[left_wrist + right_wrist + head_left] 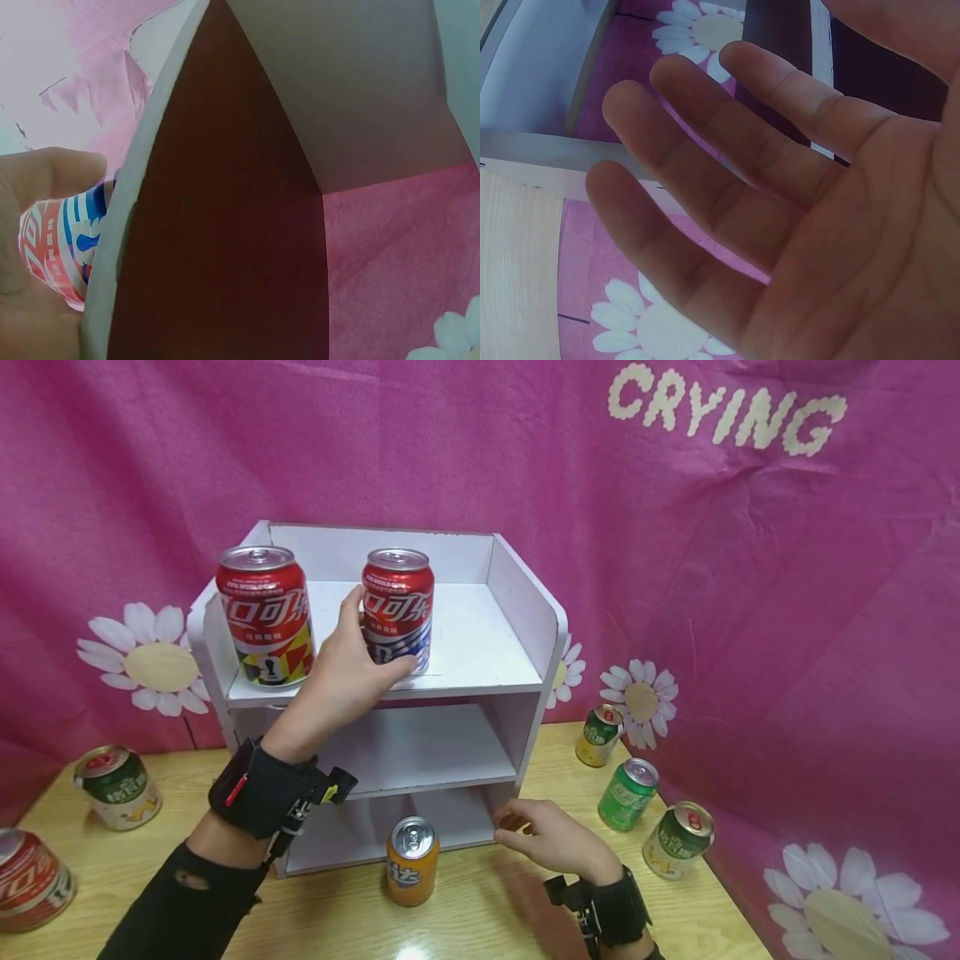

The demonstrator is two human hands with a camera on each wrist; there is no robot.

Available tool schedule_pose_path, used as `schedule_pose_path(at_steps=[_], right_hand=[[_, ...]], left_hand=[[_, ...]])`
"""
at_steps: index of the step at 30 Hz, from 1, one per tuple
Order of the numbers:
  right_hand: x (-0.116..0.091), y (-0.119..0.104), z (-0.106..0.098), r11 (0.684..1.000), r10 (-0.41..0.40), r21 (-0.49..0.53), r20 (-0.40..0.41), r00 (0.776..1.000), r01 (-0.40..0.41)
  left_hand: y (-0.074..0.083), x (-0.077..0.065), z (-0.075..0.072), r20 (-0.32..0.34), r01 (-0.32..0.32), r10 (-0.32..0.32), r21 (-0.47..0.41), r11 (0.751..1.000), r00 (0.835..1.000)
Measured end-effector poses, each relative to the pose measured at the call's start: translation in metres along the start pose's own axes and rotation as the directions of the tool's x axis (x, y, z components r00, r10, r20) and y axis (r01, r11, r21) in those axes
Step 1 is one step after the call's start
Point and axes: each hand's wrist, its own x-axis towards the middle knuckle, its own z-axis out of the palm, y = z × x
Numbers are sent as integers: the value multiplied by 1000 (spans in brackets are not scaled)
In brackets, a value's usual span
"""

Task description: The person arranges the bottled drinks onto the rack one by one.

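Note:
My left hand (351, 667) grips a red cola can (397, 602) with a blue-and-white lower band, thumb at its front and fingers along its left side. That can stands upright at the front of the top deck of a white shelf unit (480, 635). In the left wrist view the shelf's edge hides part of the same can (56, 247). To its left stands another red cola can (264, 618) with a yellow-and-black pattern. My right hand (558, 837) is near the shelf's lower right corner, fingers loosely bent; its palm (855, 247) holds nothing in the right wrist view.
An orange soda can (412, 864) stands on the wooden table (495, 910) before the shelf. On the right are a light green can (628, 797) and green-and-white cans (678, 843). A green-and-white can (120, 789) and a red can (30, 881) stand left.

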Motion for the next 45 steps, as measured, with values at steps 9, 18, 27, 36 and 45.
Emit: schedule_pose_path(at_steps=[9,18,27,36,45], right_hand=[[-1,0,0,1000,-11,-1,-1,1000,11],[-1,0,0,1000,-11,-3,-7,1000,11],[-1,0,-1,1000,-9,-3,-6,1000,9],[-2,-1,-1,1000,-17,-1,-18,1000,17],[-2,0,-1,1000,-13,-1,-14,1000,13]], left_hand=[[-1,0,1,-16,-16,16,31,999,1000],[1,0,-1,20,16,-17,16,1000,1000],[1,-1,3,-38,-22,25,72,997,999],[1,-2,-1,6,18,-18,41,999,1000],[1,-2,2,-26,-20,21,54,998,999]])
